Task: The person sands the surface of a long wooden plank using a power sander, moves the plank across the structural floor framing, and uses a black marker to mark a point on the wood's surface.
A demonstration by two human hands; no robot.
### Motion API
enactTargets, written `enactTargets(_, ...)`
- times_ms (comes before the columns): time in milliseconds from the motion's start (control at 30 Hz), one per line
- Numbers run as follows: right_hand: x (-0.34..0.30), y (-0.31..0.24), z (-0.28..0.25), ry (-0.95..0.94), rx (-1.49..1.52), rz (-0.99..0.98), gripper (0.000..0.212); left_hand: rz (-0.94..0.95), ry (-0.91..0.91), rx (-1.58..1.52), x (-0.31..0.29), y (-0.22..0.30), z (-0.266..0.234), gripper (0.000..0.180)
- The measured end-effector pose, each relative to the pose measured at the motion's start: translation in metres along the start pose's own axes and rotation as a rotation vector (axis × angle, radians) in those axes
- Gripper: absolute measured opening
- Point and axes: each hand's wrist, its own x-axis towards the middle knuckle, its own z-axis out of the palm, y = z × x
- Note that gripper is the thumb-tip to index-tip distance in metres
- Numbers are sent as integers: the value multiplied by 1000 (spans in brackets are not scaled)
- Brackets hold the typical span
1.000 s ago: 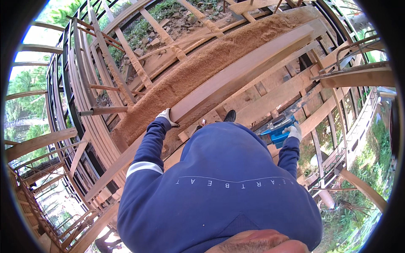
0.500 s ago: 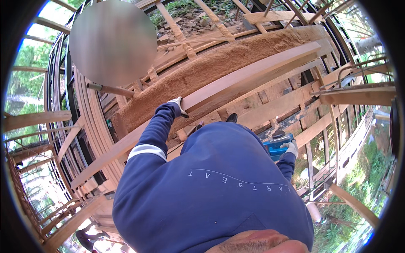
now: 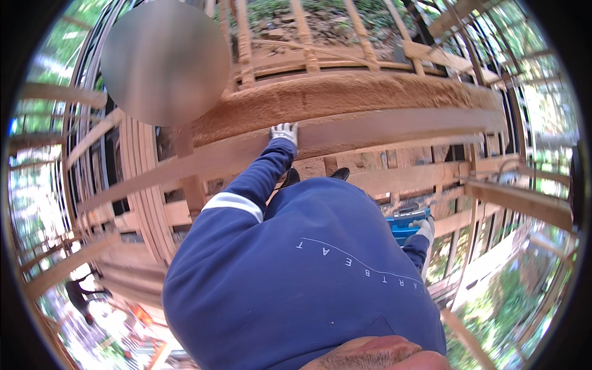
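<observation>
A long wooden beam [image 3: 382, 128] runs across in front of me, its upper face brown and smooth. My left hand [image 3: 285, 131], in a pale glove, lies on it with the fingers stretched out flat and apart. Down at my right side, my gloved right hand [image 3: 424, 228] is closed round the handle of a blue handheld power tool [image 3: 401, 233]. My body hides part of that tool, and its exact kind does not show clearly.
Thick sawdust [image 3: 345, 89] covers the wide surface beyond the beam. Long boards [image 3: 145, 203] lie side by side at left. Wooden rails [image 3: 518, 200] stick in from the right. A blurred disc covers the upper left. A dark figure [image 3: 83, 296] appears far off at lower left.
The view has turned, so the beam lies more level across it. My left hand has gone from gripping the beam's edge to lying flat on it. The right hand keeps its hold.
</observation>
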Motion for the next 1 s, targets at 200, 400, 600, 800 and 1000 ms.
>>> enactTargets(200,27,-28,40,-308,-9,-158,51,98,191,-49,-58,6,20,89)
enactTargets(400,51,-70,130,-989,-312,-336,52,-48,160,-207,-124,15,66,80)
enactTargets(600,8,-109,204,-1383,-426,-396,55,-572,211,-735,-169,45,142,66)
enactTargets(800,-10,-109,212,-1474,-435,-423,52,-909,162,-978,-208,36,188,64)
enactTargets(1000,-3,-89,185,-1364,-466,-387,48,-1222,220,-1112,-190,-36,247,65)
